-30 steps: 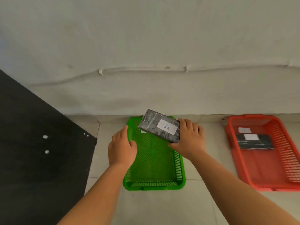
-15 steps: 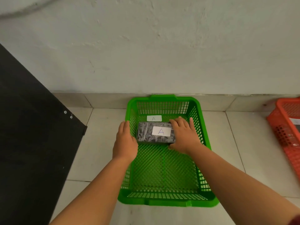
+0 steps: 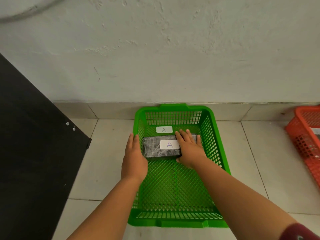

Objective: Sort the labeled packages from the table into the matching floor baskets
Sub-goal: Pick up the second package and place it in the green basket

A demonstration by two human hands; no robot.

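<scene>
A dark plastic-wrapped package (image 3: 154,148) with a white label marked "A" lies flat on the floor of the green basket (image 3: 174,220), near its far end. Just beyond it, a white card marked "A" (image 3: 164,129) lies on the basket floor. My right hand (image 3: 189,148) rests on the package's right end, fingers over the top and thumb at its near edge. My left hand (image 3: 134,158) is flat over the basket's left rim, beside the package's left end, fingers extended and holding nothing.
The green basket stands on pale floor tiles against a grey wall. A red basket (image 3: 304,141) is partly in view at the right edge. A black table (image 3: 31,153) fills the left side.
One second ago my right hand held the package in the air above the basket. It has come down and now lies flat on the basket floor; my view has moved closer to the green basket.
</scene>
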